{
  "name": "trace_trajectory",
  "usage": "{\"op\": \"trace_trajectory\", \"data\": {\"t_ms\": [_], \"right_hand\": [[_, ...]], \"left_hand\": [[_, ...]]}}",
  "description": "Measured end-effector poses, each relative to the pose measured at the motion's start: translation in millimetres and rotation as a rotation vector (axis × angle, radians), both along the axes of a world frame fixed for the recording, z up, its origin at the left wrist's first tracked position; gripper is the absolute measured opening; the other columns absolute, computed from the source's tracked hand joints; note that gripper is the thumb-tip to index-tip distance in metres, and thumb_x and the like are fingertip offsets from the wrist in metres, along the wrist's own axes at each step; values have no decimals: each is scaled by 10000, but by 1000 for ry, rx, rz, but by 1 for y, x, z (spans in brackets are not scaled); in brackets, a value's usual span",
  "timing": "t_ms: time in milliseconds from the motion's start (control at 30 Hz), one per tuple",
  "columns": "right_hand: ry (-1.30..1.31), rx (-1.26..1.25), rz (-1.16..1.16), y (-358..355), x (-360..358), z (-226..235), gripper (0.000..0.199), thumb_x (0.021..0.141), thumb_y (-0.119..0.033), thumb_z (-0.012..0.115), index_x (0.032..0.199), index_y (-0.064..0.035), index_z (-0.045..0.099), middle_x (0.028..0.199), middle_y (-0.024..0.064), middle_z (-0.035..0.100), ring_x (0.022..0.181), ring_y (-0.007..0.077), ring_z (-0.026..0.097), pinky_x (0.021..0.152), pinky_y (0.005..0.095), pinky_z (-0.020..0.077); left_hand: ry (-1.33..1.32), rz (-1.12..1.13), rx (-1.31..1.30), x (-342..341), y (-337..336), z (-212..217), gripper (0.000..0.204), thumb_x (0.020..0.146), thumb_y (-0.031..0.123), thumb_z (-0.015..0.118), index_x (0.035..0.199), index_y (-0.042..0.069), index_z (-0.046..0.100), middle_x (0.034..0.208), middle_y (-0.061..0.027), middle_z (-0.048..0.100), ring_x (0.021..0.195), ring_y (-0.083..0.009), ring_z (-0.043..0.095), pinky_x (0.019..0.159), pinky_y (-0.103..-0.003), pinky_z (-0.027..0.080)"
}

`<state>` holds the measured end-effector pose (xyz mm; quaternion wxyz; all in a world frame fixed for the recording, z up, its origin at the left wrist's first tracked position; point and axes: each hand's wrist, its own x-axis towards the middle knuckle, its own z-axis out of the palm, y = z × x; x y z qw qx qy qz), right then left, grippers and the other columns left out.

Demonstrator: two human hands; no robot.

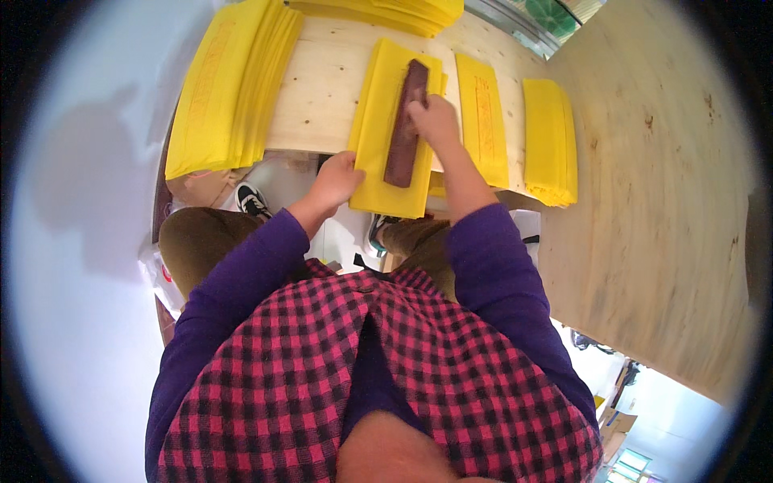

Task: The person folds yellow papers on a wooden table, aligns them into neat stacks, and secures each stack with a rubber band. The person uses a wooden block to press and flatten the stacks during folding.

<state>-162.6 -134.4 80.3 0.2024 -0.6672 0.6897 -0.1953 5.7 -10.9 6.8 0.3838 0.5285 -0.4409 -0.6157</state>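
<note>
A long, narrow dark reddish-brown block (403, 149) lies lengthwise on a stack of yellow paper sheets (372, 181). My right hand (436, 122) is closed around the block's middle at its right side; part of its grip is hidden. At the stack's left edge, my left hand (336, 179) pinches the sheets near the front corner. The stack's near end reaches past the table's front edge. Just right of it, a yellow strip of sheets (483, 121) carries a column of reddish printed marks.
A thick pile of yellow sheets (229, 88) with red marks stands at the left. Another yellow pile (550, 141) sits at the right, and more sheets (386, 12) lie at the back. The pale wooden tabletop (322, 72) meets a tall wooden panel (652, 177) on the right.
</note>
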Motion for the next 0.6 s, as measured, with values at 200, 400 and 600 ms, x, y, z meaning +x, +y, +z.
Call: {"op": "trace_trajectory", "data": {"t_ms": [200, 400, 600], "right_hand": [[-435, -233, -182, 39, -80, 33, 295, 767, -241, 624, 734, 50, 587, 663, 111, 599, 621, 173, 584, 585, 338, 458], [-789, -184, -269, 92, -115, 56, 194, 841, -154, 578, 775, 27, 562, 698, 48, 586, 589, 107, 560, 519, 262, 478], [-837, -131, -302, 115, -123, 60, 186, 858, -143, 568, 739, -5, 536, 706, 32, 571, 554, 84, 525, 496, 248, 473]], "left_hand": [[64, 19, 117, -1, 0, 20, 240, 845, 91, 512, 1065, 3, 551, 849, -53, 630, 672, -144, 599, 554, -279, 474], [287, 68, 219, -13, -36, 39, 286, 889, 115, 489, 1115, -60, 494, 980, -153, 618, 827, -234, 636, 697, -344, 529], [323, 7, 220, -25, -96, 46, 337, 910, 92, 429, 1215, -51, 424, 1108, -176, 580, 930, -283, 622, 806, -389, 528]]}}
